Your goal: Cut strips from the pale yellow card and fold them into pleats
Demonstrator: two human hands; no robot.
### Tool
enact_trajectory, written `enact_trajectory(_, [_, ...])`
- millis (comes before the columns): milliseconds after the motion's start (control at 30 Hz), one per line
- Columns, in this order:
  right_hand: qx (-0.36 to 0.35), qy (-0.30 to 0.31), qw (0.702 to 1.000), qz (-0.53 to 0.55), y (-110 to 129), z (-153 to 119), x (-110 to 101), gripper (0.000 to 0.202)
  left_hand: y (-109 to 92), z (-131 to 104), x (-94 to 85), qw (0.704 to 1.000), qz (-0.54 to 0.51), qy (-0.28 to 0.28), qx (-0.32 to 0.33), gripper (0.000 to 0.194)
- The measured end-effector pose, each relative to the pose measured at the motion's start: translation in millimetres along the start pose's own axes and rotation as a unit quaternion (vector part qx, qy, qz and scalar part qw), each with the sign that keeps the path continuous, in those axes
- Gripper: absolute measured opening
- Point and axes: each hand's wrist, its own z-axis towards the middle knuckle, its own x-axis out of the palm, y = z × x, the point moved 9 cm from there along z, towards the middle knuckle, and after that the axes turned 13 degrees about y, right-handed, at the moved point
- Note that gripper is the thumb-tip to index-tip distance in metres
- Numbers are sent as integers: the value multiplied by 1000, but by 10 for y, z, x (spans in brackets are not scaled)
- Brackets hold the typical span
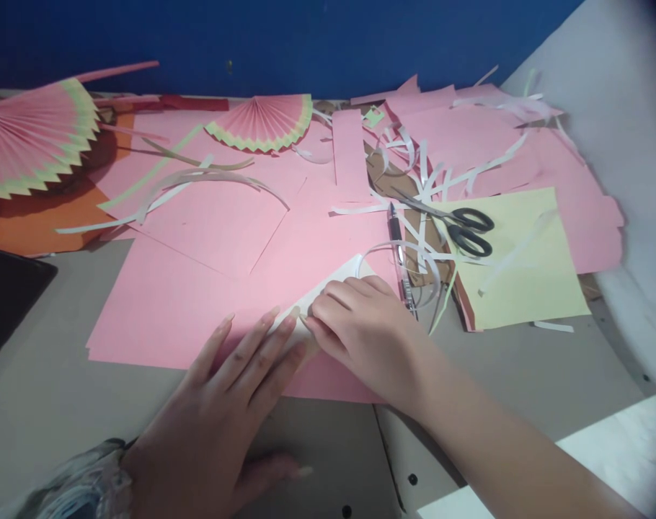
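Note:
A folded piece of white paper (339, 275) lies aslant on large pink sheets (160, 310), mostly hidden under my hands. My left hand (220, 396) rests flat with its fingers stretched out, the fingertips touching the paper's lower left part. My right hand (368, 328) is closed, its curled fingers pressing on the paper; thumb and fingertips meet the paper close to the left fingertips. Just right of that hand lies a black and clear pen (397, 238). Black-handled scissors (463, 227) rest partly on a pale yellow sheet (522, 274).
Pleated pink paper fans with yellow-green edges (260, 122) stand at the back and far left. White paper strips (425, 173) and pink offcuts (468, 144) are strewn at the back right. A blue wall (306, 43) bounds the table; a dark object (9, 303) sits at left.

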Motion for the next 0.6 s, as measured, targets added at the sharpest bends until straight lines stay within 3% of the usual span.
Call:
enact_trajectory(400, [31,-18,999,21,-115,-43,-91,25,-14,5,-24,1000,1,-16,7,81])
enact_trajectory(600, [29,-90,983,160,-212,-107,-254,24,-12,-5,-39,1000,-1,-21,6,80])
